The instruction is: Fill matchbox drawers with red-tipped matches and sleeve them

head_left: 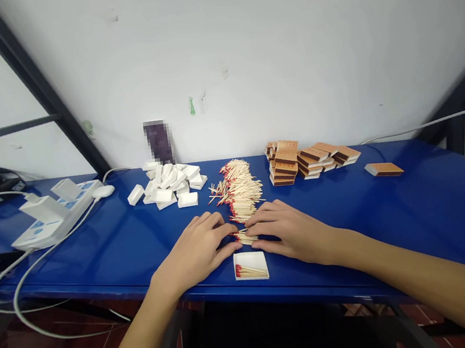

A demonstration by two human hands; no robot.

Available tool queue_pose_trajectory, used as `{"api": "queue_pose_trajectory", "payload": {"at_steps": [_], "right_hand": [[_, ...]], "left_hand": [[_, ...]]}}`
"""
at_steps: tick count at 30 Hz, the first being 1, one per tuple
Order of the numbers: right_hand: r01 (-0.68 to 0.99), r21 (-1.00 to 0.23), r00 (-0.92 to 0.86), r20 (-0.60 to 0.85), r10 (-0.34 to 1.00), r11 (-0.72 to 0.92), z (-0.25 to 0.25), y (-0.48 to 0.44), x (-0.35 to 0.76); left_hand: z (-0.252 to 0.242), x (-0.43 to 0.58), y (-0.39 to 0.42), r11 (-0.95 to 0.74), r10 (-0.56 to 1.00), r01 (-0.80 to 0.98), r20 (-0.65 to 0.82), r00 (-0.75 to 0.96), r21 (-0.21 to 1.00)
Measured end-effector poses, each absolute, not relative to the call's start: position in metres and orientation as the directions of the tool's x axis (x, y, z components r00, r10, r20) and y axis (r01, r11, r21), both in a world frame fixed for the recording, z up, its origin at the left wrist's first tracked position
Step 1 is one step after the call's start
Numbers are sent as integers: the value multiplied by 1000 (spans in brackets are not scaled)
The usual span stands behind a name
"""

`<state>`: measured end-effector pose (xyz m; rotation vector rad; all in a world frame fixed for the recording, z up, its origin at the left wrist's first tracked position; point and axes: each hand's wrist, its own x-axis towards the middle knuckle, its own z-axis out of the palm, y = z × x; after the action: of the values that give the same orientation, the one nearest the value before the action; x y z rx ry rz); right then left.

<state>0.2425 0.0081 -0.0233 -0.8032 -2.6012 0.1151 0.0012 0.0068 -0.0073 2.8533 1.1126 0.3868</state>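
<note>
step in hand (est.): squaring a small match bunch (247,239) on the table (140,247), directly betw. the l. hand (204,238) and r. hand (287,226). both hands' fingers were bent in at its ends, l. at the red heads; firm grip vs. light contact couldn't be confirmed. next move, as judged, called for even pressure fr. both sides. a part-filled white tray (258,257) sat just on the near side of the hands; the match pile (240,184) lay just beyond. printed matchboxes (287,156), beyond the r. hand: text too small to read. power strip (80,197), well l. of the l. hand: blue marks illegible.
</note>
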Motion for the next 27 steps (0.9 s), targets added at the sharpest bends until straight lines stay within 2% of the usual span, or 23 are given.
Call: {"api": "queue_pose_trajectory", "payload": {"at_steps": [16,27], "right_hand": [[539,-197,-725,385,571,819,-25,7,240],[534,-257,-720,361,592,806,-23,5,238]], "left_hand": [[-8,2,6,-758,652,629,233,721,174],[-8,-2,7,-758,653,618,237,720,208]]}}
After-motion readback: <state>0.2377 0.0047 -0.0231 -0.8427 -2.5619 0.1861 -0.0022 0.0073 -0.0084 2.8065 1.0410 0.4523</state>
